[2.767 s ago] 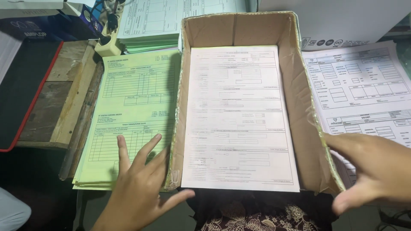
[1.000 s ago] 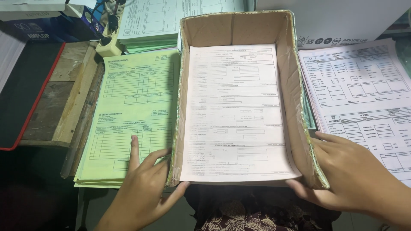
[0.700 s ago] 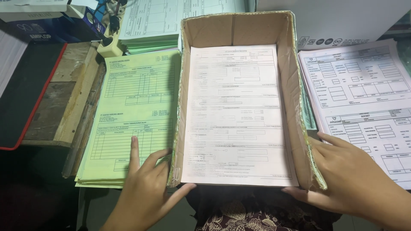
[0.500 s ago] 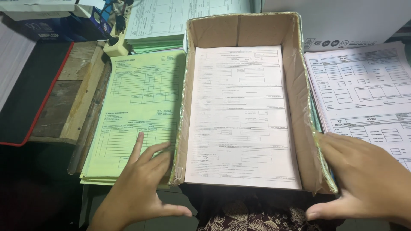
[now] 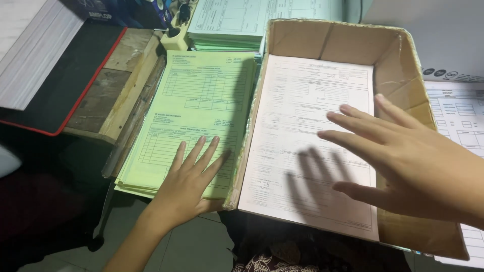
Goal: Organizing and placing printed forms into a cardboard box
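A shallow cardboard box [image 5: 403,65] holds a stack of white printed forms [image 5: 302,116]. To its left lies a stack of pale green forms [image 5: 201,95]. My left hand [image 5: 189,181] rests flat on the near end of the green stack, fingers spread, its thumb side against the box's left wall. My right hand [image 5: 408,161] hovers open above the white forms at the box's right side, fingers pointing left, casting a shadow on the paper. Neither hand holds anything.
More green forms [image 5: 227,30] are stacked behind the near stack. White printed sheets [image 5: 461,121] lie right of the box. A wooden board [image 5: 121,85] and a black red-edged cover [image 5: 65,80] under a thick paper block sit at left.
My right hand has left the box's right outer wall and risen over the white forms inside. My left hand slid further onto the green stack. The view shifted right and closer.
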